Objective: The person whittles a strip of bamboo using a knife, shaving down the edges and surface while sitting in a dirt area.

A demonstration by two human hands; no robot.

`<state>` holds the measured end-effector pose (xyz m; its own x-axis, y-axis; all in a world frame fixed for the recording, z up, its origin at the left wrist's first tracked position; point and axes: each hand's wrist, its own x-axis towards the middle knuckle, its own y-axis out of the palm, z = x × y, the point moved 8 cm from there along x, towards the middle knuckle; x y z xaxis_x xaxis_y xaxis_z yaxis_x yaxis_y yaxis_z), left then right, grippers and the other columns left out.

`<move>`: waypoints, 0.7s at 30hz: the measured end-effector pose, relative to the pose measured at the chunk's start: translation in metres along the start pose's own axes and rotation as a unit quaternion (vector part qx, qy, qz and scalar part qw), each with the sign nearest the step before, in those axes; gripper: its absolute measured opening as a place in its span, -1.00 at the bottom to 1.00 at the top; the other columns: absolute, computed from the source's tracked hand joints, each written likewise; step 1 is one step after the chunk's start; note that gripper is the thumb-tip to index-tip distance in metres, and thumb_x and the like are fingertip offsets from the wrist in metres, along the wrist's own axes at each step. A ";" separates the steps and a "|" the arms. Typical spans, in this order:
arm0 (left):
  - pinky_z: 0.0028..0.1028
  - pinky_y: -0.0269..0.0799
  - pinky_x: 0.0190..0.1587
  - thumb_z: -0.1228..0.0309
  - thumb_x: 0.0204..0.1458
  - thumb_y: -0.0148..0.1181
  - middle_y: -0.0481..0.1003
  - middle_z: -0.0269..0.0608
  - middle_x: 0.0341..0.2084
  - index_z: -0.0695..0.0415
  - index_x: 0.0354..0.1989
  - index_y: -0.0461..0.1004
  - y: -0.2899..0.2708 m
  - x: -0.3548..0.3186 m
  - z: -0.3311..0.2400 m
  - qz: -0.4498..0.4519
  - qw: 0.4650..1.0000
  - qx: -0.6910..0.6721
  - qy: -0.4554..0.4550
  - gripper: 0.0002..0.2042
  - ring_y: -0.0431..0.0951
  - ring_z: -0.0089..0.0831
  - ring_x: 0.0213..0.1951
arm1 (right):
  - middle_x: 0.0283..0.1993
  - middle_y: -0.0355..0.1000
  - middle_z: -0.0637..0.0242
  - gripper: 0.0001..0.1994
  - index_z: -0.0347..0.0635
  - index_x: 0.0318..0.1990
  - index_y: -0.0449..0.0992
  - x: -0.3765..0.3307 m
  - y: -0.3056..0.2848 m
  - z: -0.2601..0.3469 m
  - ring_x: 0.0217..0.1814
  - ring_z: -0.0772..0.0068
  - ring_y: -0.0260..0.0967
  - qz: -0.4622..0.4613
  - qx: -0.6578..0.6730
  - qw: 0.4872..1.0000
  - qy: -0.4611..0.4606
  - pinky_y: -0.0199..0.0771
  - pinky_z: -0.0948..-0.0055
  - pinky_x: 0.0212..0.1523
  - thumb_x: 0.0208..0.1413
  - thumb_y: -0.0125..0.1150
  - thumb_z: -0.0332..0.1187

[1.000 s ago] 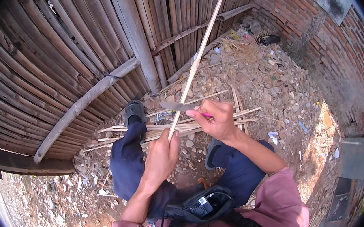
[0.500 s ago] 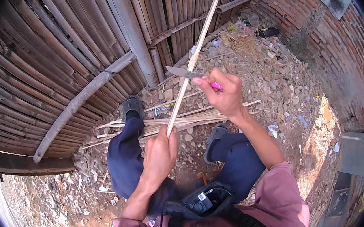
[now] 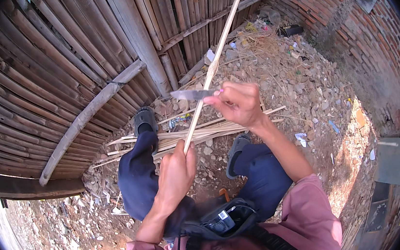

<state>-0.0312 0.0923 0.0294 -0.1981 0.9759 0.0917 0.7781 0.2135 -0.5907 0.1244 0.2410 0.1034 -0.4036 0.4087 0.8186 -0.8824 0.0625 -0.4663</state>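
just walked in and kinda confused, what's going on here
A person is working with a strip and a knife. The left hand grips the near end of a long pale strip, which slants up and out of view at the top. The right hand holds a knife, its blade lying across the strip above the left hand. More pale strips lie on the stony ground by the person's shoes.

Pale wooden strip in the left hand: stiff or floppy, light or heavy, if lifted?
Probably fairly stiff: the strip runs nearly straight from the left hand. Likely light, being so thin and gripped one-handed near its lower end. Might splinter where it looks rough partway along.
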 end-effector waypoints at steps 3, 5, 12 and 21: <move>0.09 0.41 -0.41 0.39 0.38 0.07 0.46 0.32 -0.65 0.34 -0.28 0.43 -0.003 0.001 0.000 0.015 1.000 -0.011 -0.018 -0.76 0.54 0.35 -0.48 | -0.68 0.32 0.47 -0.61 -0.14 -0.53 0.44 0.003 -0.033 -0.070 -0.67 0.65 0.23 -0.052 0.004 0.988 0.148 0.11 0.47 -0.65 0.22 0.51 -0.21; 0.07 0.42 -0.39 0.39 0.38 0.07 0.47 0.30 -0.64 0.34 -0.28 0.43 -0.004 0.003 -0.006 0.007 1.000 -0.026 0.001 -0.76 0.55 0.34 -0.47 | -0.68 0.31 0.48 -0.61 -0.16 -0.50 0.44 0.001 -0.043 -0.063 -0.63 0.70 0.21 -0.082 0.046 0.986 0.140 0.11 0.51 -0.62 0.24 0.50 -0.21; 0.00 0.33 -0.42 0.27 0.42 0.04 0.43 0.17 -0.67 0.35 -0.22 0.42 -0.004 0.003 0.001 0.059 0.994 -0.063 -0.063 -0.69 0.51 0.29 -0.52 | -0.55 0.45 0.44 -0.62 -0.18 -0.37 0.42 -0.016 -0.012 -0.024 -0.54 0.66 0.37 0.000 0.086 0.987 0.136 0.27 0.46 -0.54 0.16 0.57 -0.20; -0.17 0.29 -0.42 0.16 0.46 0.02 0.37 -0.01 -0.62 0.28 -0.20 0.32 0.009 -0.004 0.018 0.093 0.988 -0.115 -0.051 -0.64 0.42 -0.16 -0.54 | -0.45 0.55 0.06 -0.81 -0.32 -0.14 0.54 -0.039 0.024 -0.034 -0.41 -0.09 0.55 0.188 -0.004 0.956 0.225 0.48 0.01 -0.32 0.07 0.16 -0.55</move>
<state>-0.0346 0.0896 0.0094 -0.0891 0.9920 -0.0895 0.9194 0.0473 -0.3904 0.1273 0.2580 0.0490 -0.5455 0.7540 0.3660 -0.6928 -0.1599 -0.7031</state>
